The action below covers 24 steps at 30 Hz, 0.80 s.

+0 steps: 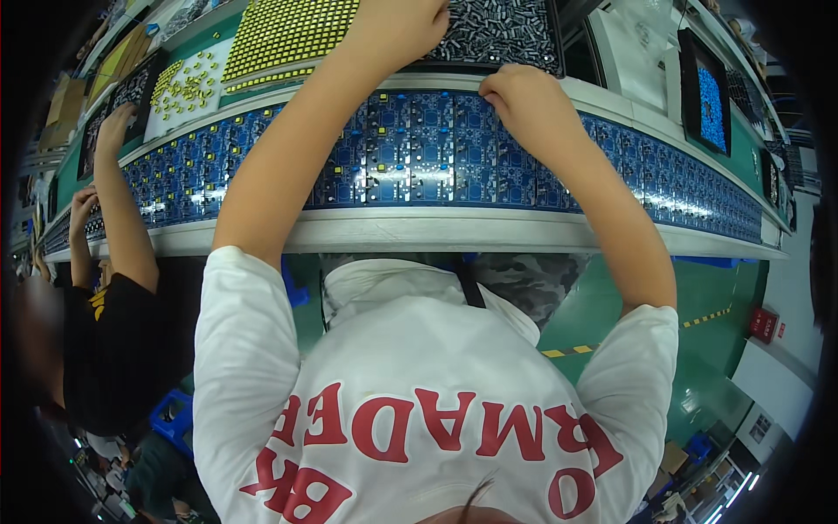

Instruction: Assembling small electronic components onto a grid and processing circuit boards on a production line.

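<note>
My left hand (pixel 403 28) reaches over the near left part of a black tray (pixel 561 44) heaped with small dark cylindrical components (pixel 502 35). Its fingers are curled and partly cut off by the top edge; anything in them is hidden. My right hand (pixel 534 103) is at the far edge of a long row of blue circuit boards (pixel 432 157), its thumb and fingers pinched together. What they hold, if anything, is too small to make out. Several boards carry small yellow blocks and blue parts.
Yellow blocks fill a gridded tray (pixel 279 39) left of the dark components; more lie loose on a white sheet (pixel 188 87). A black tray of blue parts (pixel 711 100) stands at the right. A pale rail (pixel 436 229) edges the line. At the left, a co-worker's arm (pixel 122 192) reaches over the boards.
</note>
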Motion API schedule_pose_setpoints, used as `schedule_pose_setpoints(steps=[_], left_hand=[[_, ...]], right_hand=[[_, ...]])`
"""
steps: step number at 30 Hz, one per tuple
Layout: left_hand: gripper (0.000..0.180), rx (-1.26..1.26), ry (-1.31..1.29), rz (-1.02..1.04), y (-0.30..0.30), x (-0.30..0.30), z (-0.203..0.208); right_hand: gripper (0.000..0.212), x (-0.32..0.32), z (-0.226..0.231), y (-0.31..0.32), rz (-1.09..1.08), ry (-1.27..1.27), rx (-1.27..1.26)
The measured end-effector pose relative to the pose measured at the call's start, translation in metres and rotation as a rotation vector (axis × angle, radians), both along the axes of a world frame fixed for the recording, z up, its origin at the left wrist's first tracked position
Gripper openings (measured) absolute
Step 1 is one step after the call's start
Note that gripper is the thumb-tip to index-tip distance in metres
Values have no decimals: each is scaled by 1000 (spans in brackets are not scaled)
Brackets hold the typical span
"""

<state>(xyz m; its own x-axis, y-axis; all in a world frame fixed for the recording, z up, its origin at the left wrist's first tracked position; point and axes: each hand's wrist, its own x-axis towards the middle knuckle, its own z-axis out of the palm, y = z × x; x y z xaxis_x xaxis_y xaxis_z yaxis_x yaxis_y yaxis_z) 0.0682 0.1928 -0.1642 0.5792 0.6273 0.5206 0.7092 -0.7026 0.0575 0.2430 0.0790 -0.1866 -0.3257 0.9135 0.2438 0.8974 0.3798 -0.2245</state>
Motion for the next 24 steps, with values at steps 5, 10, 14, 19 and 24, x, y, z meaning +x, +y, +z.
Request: schedule_pose_setpoints(steps=[5, 10, 14, 19, 24], left_hand=[[15, -350, -119, -40, -20, -23, 8], [14, -738, -220, -131, -57, -36, 6], [19, -1214, -554, -300, -64, -45, -1], [24, -1437, -719, -425, -64, -47, -14], [23, -1458, -738, -385, -68, -51, -14]], right_hand=[[11, 0, -2, -1, -14, 0, -12], [12, 3, -5, 1, -3, -68, -42], [21, 18, 25, -5, -32, 194, -332], [42, 156, 41, -5, -400, 303, -248], [36, 360, 11, -12, -844, 136, 297]])
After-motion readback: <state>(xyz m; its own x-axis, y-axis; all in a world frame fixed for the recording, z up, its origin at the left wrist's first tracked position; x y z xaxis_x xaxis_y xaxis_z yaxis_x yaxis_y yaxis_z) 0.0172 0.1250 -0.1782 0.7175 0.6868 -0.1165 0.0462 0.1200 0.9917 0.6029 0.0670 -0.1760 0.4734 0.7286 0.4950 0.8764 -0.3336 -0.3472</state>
